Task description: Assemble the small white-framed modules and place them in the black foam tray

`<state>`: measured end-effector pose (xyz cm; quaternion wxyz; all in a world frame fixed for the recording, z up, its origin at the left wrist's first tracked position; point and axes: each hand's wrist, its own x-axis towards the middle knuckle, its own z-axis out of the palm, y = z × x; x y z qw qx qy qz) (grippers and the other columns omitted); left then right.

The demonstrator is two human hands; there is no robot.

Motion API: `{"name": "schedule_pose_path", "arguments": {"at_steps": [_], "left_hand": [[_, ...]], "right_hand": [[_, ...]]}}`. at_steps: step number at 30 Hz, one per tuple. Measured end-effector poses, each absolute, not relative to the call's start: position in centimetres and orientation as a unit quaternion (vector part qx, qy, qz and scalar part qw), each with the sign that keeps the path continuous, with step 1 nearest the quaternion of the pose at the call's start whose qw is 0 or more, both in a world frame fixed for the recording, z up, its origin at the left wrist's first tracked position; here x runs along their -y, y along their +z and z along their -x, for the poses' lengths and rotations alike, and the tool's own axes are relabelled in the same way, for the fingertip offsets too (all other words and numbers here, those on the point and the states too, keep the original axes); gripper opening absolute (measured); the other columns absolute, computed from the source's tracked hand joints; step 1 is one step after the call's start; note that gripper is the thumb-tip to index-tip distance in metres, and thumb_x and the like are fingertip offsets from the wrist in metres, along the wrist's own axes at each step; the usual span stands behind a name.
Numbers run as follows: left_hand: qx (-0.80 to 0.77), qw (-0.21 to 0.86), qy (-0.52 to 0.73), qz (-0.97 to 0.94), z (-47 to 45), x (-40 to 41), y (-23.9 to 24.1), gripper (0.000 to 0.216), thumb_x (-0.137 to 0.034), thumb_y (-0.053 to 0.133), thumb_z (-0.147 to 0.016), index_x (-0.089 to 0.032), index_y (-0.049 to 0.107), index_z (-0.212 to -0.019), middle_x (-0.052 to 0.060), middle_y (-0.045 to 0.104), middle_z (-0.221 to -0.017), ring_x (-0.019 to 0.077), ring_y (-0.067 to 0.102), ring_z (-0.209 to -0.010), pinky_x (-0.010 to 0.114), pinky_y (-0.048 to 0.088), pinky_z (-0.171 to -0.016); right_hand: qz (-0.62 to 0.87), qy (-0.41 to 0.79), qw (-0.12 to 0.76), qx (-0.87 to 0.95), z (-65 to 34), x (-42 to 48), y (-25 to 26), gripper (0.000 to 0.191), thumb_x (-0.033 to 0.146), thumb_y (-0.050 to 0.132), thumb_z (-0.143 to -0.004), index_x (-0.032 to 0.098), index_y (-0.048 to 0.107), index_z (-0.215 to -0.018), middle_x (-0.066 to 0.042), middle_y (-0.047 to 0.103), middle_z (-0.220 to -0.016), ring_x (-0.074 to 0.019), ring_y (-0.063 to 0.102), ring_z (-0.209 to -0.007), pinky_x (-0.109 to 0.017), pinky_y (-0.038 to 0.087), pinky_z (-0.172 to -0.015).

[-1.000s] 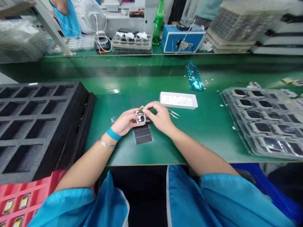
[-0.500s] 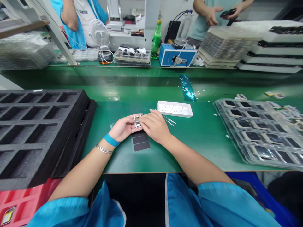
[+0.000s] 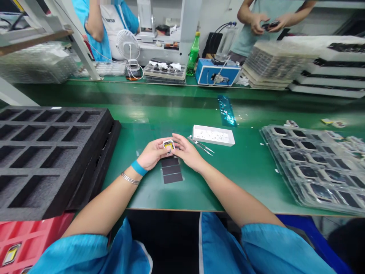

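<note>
Between my two hands I hold a small smartwatch case (image 3: 169, 145), its inside facing up with yellow and dark parts showing. My left hand (image 3: 153, 153) grips its left side, the thumb along its lower edge. From the right, my right hand (image 3: 188, 153) has its thumb and fingers on the case. Below the hands lies a strip of black rectangular stickers (image 3: 172, 173) on clear film, its top end partly hidden. A pair of tweezers (image 3: 203, 147) rests on the green table to the right of my right hand.
Beyond the tweezers stands a white box (image 3: 213, 135) with tiny parts. Black foam trays (image 3: 40, 182) are stacked at left, above a red tray (image 3: 31, 236). Clear trays of watch cases (image 3: 310, 167) lie at right. Two people are across the bench, near a blue machine (image 3: 218, 71).
The watch case has turned so its yellow inside faces me more. My right hand's fingers have shifted from over it to its right side. The view has moved slightly.
</note>
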<state>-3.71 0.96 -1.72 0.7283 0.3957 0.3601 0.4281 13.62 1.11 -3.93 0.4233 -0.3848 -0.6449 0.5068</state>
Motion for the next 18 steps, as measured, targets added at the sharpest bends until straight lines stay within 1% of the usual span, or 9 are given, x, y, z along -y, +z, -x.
{"name": "schedule_pose_path", "arguments": {"at_steps": [2,4,7,10,12,14,16,18], "left_hand": [[-0.36,0.724,0.425,-0.407,3.6,-0.8,-1.7,0.05,-0.023,0.087,-0.062,-0.014,0.07,-0.109,0.01,0.074,-0.102,0.0178,0.071,-0.087,0.032,0.058,-0.083],[-0.36,0.715,0.432,-0.416,3.6,-0.7,-1.6,0.051,-0.025,0.088,-0.061,-0.013,0.07,-0.106,0.01,0.075,-0.099,0.0178,0.071,-0.086,0.032,0.058,-0.083],[-0.356,0.7,0.441,-0.434,3.7,-0.7,-1.8,0.052,-0.028,0.089,-0.061,-0.013,0.07,-0.107,0.01,0.075,-0.099,0.0202,0.071,-0.089,0.035,0.058,-0.085],[-0.358,0.696,0.44,-0.441,3.7,-0.9,-2.2,0.052,-0.03,0.088,-0.061,-0.013,0.07,-0.107,0.011,0.074,-0.101,0.0217,0.071,-0.092,0.037,0.057,-0.087],[-0.362,0.698,0.437,-0.436,3.7,-1.2,-2.4,0.052,-0.028,0.088,-0.06,-0.013,0.07,-0.106,0.011,0.074,-0.101,0.0207,0.071,-0.09,0.037,0.057,-0.088],[-0.371,0.701,0.439,-0.422,3.8,-1.6,-2.4,0.052,-0.023,0.087,-0.061,-0.013,0.069,-0.109,0.01,0.074,-0.101,0.0188,0.071,-0.087,0.037,0.056,-0.089],[-0.384,0.695,0.459,-0.398,4.1,-2.1,-2.1,0.052,-0.019,0.083,-0.067,-0.014,0.066,-0.116,0.011,0.074,-0.103,0.0176,0.071,-0.086,0.039,0.055,-0.091],[-0.395,0.672,0.508,-0.367,4.8,-2.7,-1.5,0.048,-0.018,0.074,-0.076,-0.013,0.062,-0.122,0.013,0.072,-0.109,0.018,0.071,-0.089,0.04,0.053,-0.094]], "right_hand": [[0.355,0.576,0.409,0.612,-13.6,-1.2,-4.1,0.06,0.035,0.068,-0.08,0.024,0.047,-0.136,-0.01,0.062,-0.128,-0.0223,0.063,-0.114,-0.042,0.053,-0.099],[0.343,0.59,0.416,0.6,-13.6,-1.0,-4.0,0.058,0.041,0.071,-0.079,0.024,0.052,-0.131,-0.008,0.066,-0.12,-0.022,0.064,-0.112,-0.041,0.052,-0.1],[0.35,0.57,0.443,0.597,-13.2,-0.5,-3.7,0.057,0.044,0.073,-0.077,0.023,0.055,-0.128,-0.008,0.067,-0.119,-0.0223,0.065,-0.111,-0.039,0.053,-0.099],[0.357,0.556,0.455,0.596,-12.7,-0.2,-3.8,0.056,0.044,0.072,-0.078,0.023,0.055,-0.127,-0.009,0.066,-0.121,-0.0223,0.065,-0.112,-0.038,0.054,-0.098],[0.374,0.543,0.46,0.595,-12.6,-0.3,-4.2,0.056,0.043,0.071,-0.079,0.023,0.054,-0.128,-0.009,0.067,-0.119,-0.0224,0.066,-0.11,-0.039,0.054,-0.098],[0.401,0.516,0.469,0.594,-12.7,-0.8,-4.7,0.057,0.043,0.071,-0.078,0.022,0.054,-0.128,-0.01,0.069,-0.115,-0.0221,0.068,-0.103,-0.041,0.055,-0.095],[0.422,0.477,0.485,0.6,-12.8,-1.3,-5.2,0.058,0.042,0.072,-0.077,0.022,0.053,-0.128,-0.011,0.068,-0.117,-0.0222,0.069,-0.1,-0.042,0.057,-0.092],[0.431,0.435,0.503,0.611,-12.9,-1.7,-5.3,0.056,0.041,0.07,-0.077,0.022,0.053,-0.128,-0.013,0.067,-0.12,-0.0233,0.067,-0.104,-0.043,0.057,-0.09]]}}
